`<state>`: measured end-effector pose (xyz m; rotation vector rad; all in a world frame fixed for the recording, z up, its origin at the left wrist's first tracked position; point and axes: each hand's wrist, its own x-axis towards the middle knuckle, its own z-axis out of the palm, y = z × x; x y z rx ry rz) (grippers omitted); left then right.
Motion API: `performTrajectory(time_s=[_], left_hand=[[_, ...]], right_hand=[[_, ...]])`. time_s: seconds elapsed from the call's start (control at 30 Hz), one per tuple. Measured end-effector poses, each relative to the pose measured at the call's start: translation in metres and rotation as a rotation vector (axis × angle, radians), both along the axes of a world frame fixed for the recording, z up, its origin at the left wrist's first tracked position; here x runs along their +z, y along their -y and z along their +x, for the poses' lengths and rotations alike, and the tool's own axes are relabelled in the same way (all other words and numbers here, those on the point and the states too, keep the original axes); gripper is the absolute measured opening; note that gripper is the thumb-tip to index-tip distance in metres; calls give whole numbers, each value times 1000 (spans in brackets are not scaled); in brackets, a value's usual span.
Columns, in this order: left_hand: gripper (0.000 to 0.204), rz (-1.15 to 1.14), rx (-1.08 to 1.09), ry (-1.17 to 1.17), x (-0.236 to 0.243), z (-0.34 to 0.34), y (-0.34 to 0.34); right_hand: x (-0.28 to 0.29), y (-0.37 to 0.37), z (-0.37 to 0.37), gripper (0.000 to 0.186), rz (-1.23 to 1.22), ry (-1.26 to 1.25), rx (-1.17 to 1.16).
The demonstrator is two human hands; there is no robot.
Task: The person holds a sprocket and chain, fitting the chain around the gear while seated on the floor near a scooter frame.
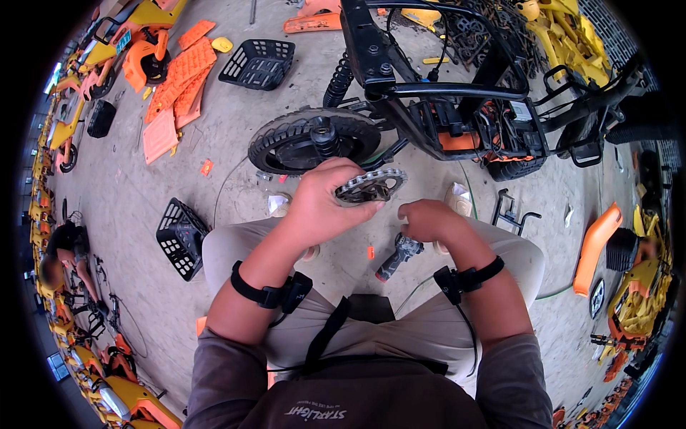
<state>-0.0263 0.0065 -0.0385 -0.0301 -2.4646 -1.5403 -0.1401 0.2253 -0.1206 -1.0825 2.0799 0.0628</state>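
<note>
My left hand [321,200] grips a round metal sprocket [371,186], with chain-like links along its rim and a hub at its middle. It is held in front of a black-tyred wheel [271,146] on a black two-wheeler frame [421,89], below a coil spring shock. My right hand [429,218] is to the right of the sprocket, apart from it, fingers curled; anything inside them is hidden. Just below that hand a grey and black power drill [396,257] with a red base lies on the concrete floor between my feet.
Black baskets [254,64] [179,239] lie at upper left and left. Orange panels [179,93], a metal bracket [509,211] and an orange fender [593,250] lie around me. Yellow parts [568,43] are piled upper right. A person [68,257] is low at far left, among yellow vehicles.
</note>
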Motion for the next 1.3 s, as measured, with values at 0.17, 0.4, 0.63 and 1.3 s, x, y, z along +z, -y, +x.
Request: performTrajectory(time_s=[0.17, 0.4, 0.63, 1.3], left_hand=[[31, 24, 3, -20, 11, -2, -4], [29, 60, 25, -53, 24, -4, -5], [30, 44, 52, -87, 41, 5, -7], [30, 78, 90, -159, 45, 11, 2]], right_hand=[[-44, 13, 30, 52, -142, -22, -62], [-81, 21, 36, 75, -46, -37, -163], [-117, 14, 48, 82, -68, 17, -81], [-132, 28, 57, 73, -290, -57, -73]])
